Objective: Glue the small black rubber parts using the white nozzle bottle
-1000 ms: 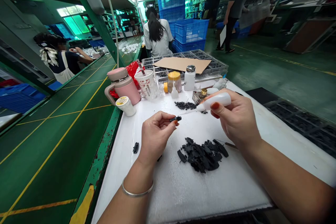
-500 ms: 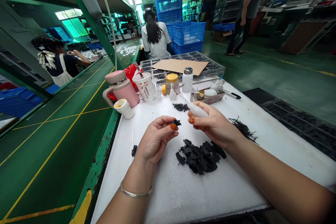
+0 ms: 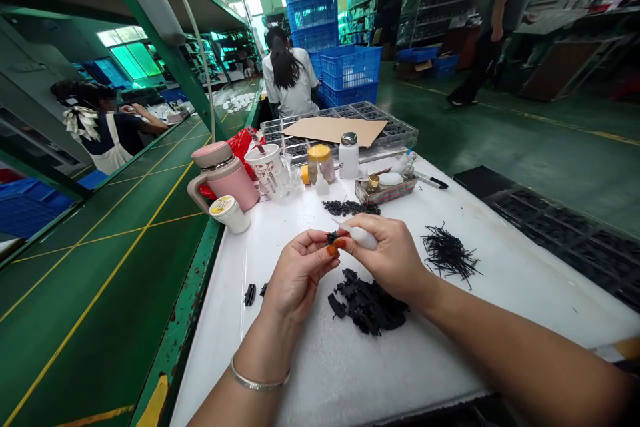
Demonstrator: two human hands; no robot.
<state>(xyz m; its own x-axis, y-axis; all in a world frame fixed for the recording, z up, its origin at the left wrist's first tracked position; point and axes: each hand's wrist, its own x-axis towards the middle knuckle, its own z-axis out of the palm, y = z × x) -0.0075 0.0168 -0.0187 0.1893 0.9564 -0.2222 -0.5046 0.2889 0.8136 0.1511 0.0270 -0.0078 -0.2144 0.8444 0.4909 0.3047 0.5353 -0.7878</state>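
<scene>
My left hand (image 3: pixel 300 273) pinches a small black plastic part (image 3: pixel 333 237) between thumb and fingertips, and a thin metal bracelet (image 3: pixel 257 380) circles that wrist. My right hand (image 3: pixel 390 259) grips a white squeeze bottle (image 3: pixel 361 236), whose fine tip reaches just above the part. A heap of black plastic pieces (image 3: pixel 365 300) lies on the white bench top (image 3: pixel 350 373) below my hands. Fine black granules (image 3: pixel 350 207) lie farther back, and a loose bunch of thin black strands (image 3: pixel 447 253) lies to the right. Two small black pieces (image 3: pixel 249 293) sit left of my left wrist.
A pink mug (image 3: pixel 225 177), a clear cup (image 3: pixel 265 167), jars and a white bottle (image 3: pixel 349 157) stand along the bench's back. Black trays (image 3: pixel 550 233) lie right. The bench's green edge (image 3: pixel 190 307) runs left. A co-worker (image 3: pixel 287 73) sits beyond, near stacked blue crates (image 3: pixel 350 67).
My right hand has moved left, bringing the bottle tip to the black part in my left hand. The view has turned slightly, shifting the whole scene left.
</scene>
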